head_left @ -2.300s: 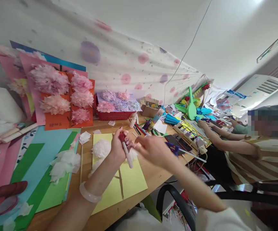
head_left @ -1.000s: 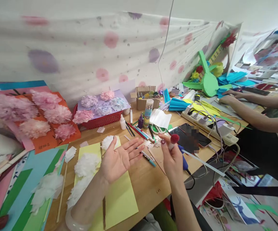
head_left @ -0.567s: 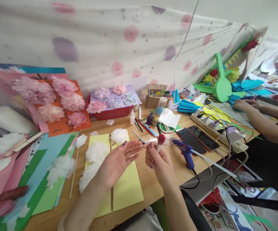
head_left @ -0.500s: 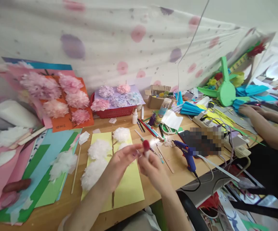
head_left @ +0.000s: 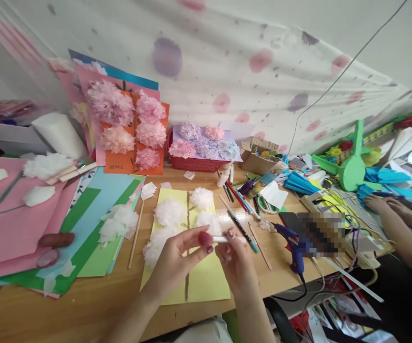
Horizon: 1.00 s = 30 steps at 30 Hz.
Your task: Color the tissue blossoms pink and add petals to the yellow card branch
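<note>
Over the yellow card [head_left: 206, 281], my two hands hold a small makeup brush [head_left: 219, 239] with a fluffy dark red head and a white handle, lying roughly level. My left hand [head_left: 182, 255] pinches the red head between thumb and fingers. My right hand [head_left: 237, 262] grips the white handle, with its far end partly covered by the fingers. White tissue-paper flowers [head_left: 170, 213] sit on the card beside a painted brown stem [head_left: 187, 267]. My forearms and hands hide part of the card and its lower flowers.
A blue glue gun [head_left: 293, 243] with its cord lies at right, near pens [head_left: 242, 231] and a power strip [head_left: 361, 259]. Coloured paper sheets [head_left: 95, 252] spread at left. Behind stand a red basket [head_left: 200, 164] and a pink-flower card [head_left: 116, 164]. Another person's hands [head_left: 380, 205] work at far right.
The brush has turned from upright to level, its red head now pointing left. My left fingers have moved onto the red head. The camera view has swung left and tilted.
</note>
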Each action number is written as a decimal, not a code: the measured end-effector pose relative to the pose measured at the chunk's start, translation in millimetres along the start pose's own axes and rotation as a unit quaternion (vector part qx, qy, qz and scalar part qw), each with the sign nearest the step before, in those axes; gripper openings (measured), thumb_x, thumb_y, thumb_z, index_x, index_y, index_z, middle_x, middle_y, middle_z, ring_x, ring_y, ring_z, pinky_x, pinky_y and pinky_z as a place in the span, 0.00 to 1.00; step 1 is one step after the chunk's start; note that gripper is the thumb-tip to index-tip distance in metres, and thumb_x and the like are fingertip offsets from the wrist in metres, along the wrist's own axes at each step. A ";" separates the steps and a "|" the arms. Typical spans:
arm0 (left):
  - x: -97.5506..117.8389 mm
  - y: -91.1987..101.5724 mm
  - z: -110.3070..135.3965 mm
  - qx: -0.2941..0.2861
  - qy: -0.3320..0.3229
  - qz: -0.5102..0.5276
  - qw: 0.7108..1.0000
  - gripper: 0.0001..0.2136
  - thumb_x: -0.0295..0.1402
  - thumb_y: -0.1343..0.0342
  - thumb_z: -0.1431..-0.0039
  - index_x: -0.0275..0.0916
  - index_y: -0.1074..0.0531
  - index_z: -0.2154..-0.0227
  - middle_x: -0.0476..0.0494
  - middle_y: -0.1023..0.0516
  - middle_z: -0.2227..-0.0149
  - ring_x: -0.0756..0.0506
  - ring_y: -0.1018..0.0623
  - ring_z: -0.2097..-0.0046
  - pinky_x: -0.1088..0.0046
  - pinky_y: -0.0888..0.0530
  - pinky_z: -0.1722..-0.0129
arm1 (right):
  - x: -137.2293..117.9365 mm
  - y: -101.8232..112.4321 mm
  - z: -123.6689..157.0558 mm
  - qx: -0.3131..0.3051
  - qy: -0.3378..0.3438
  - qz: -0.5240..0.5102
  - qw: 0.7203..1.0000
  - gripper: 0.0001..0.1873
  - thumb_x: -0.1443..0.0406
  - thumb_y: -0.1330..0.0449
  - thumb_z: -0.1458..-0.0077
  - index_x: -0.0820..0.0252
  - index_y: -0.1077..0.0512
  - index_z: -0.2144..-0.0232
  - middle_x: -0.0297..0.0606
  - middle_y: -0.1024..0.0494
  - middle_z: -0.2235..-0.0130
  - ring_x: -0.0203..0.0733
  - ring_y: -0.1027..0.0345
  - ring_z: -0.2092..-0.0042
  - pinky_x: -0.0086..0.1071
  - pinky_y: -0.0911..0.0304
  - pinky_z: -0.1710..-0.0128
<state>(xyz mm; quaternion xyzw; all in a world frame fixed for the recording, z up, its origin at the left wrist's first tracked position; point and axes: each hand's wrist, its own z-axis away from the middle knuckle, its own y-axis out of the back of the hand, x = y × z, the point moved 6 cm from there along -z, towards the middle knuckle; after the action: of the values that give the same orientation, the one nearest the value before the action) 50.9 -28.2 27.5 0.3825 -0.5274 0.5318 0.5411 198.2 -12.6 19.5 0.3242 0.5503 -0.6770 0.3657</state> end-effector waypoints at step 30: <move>-73.7 64.4 32.5 0.130 -0.252 -0.591 0.755 0.46 0.43 0.42 0.44 0.40 0.65 0.31 0.28 0.41 0.34 0.31 0.34 0.37 0.52 0.30 0.45 | -41.7 -46.8 -153.3 -0.033 0.319 0.592 0.739 0.22 0.53 0.50 0.37 0.61 0.26 0.53 0.37 0.23 0.73 0.38 0.35 0.75 0.29 0.44 0.73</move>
<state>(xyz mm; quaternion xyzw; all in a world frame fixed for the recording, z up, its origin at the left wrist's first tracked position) -8.5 -63.4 -49.0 0.8049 -0.2394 0.0545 0.5403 185.8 149.7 50.1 0.7695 0.3540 -0.1620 0.5063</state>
